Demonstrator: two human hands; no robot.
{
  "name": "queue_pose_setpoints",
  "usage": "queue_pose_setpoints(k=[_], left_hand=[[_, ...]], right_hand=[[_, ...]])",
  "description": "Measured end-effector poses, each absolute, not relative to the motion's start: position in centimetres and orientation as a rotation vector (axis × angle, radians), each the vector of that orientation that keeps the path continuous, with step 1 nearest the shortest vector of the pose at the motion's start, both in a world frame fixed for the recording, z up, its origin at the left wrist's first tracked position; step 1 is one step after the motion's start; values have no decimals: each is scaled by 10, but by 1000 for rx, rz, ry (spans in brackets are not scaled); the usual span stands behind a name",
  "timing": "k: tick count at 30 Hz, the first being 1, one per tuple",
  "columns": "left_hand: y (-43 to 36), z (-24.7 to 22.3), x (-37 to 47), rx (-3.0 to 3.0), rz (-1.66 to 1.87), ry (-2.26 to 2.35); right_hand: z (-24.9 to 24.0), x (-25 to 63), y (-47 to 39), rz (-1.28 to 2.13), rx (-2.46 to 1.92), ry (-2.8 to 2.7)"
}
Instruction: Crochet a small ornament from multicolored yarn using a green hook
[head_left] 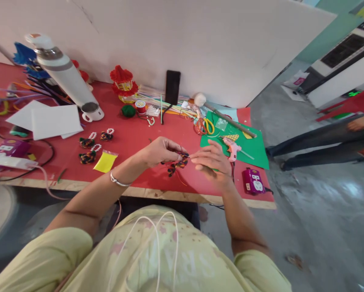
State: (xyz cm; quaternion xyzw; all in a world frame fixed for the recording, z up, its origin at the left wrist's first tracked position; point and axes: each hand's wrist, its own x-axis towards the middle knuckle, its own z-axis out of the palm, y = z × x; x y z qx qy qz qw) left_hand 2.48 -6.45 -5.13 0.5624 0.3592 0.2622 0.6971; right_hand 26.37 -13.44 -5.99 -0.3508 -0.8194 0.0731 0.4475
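Note:
Near the front middle of the red table [133, 142], my left hand [160, 152] is closed on a dark, multicoloured fuzzy piece [179, 162], which hangs below its fingertips. A thin orange strand dangles under that piece. My right hand [212, 162] meets its right end, fingers bunched, thumb and fingertips close together; anything pinched there is too small to make out. To the left lie similar dark pieces with white bead loops [87, 157] and a yellow packet [105, 161].
A pink glue gun [232, 148] and scissors [210, 126] lie on green sheet at right, near a purple socket box [253, 181]. Behind stand a phone [172, 87], red lantern-like craft [123, 83], white flask [63, 75] and mug [92, 112]. Another person's legs show at far right.

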Motion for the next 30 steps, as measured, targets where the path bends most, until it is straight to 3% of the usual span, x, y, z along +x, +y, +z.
queue_pose_setpoints(k=[4, 8, 12, 16, 19, 21, 27, 30], left_hand=[[-62, -51, 24, 1385, 579, 768], [-68, -50, 30, 1303, 562, 692], [-79, -63, 44, 1166, 833, 746], [-91, -84, 63, 1225, 1115, 927], [-96, -88, 70, 1126, 1149, 908], [-95, -83, 67, 1027, 1069, 835], [-79, -56, 37, 1119, 737, 752], [-72, -49, 28, 1194, 691, 774]], right_hand=[[-37, 271, -131, 523, -977, -1989], [-71, 261, -127, 1034, -940, -1559], [-116, 232, -136, 674, -999, -1247], [-135, 205, -149, 105, -1151, -1363], [-140, 197, -150, -135, -1178, -1398], [-140, 200, -145, -111, -1111, -1353], [-108, 243, -128, 411, -892, -1516], [-86, 262, -125, 471, -843, -1665]])
